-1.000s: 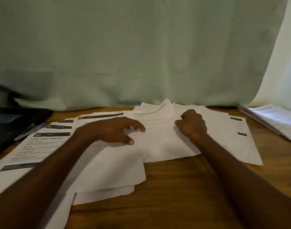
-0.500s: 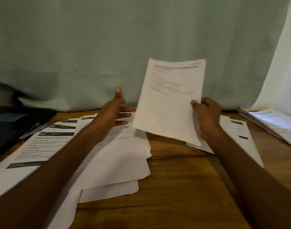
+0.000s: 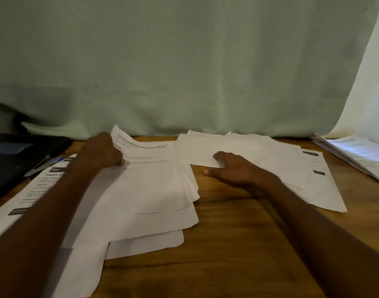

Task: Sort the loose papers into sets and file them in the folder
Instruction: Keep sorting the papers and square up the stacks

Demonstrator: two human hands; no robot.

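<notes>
Loose white papers lie in two groups on the wooden table (image 3: pixel 227 244). On the left pile (image 3: pixel 145 211) the top printed sheet (image 3: pixel 147 168) lies face up, its far left corner curled upward. My left hand (image 3: pixel 102 153) grips this sheet at its left edge, fingers curled. The right pile (image 3: pixel 259 160) is fanned out. My right hand (image 3: pixel 233 168) rests on its near left corner, fingers lying on the paper and thumb on the wood. A black folder-like case (image 3: pixel 18 158) lies at the far left.
A pen (image 3: pixel 44 164) lies at the black case's edge, partly on the papers. Another stack of printed sheets (image 3: pixel 356 155) sits at the far right edge. A pale green cloth (image 3: pixel 184 72) hangs behind the table. Bare wood shows between the piles and in front.
The sheet my right hand held up half a second ago now lies on the left pile under my left hand. My right hand has let go and dropped onto the right pile.
</notes>
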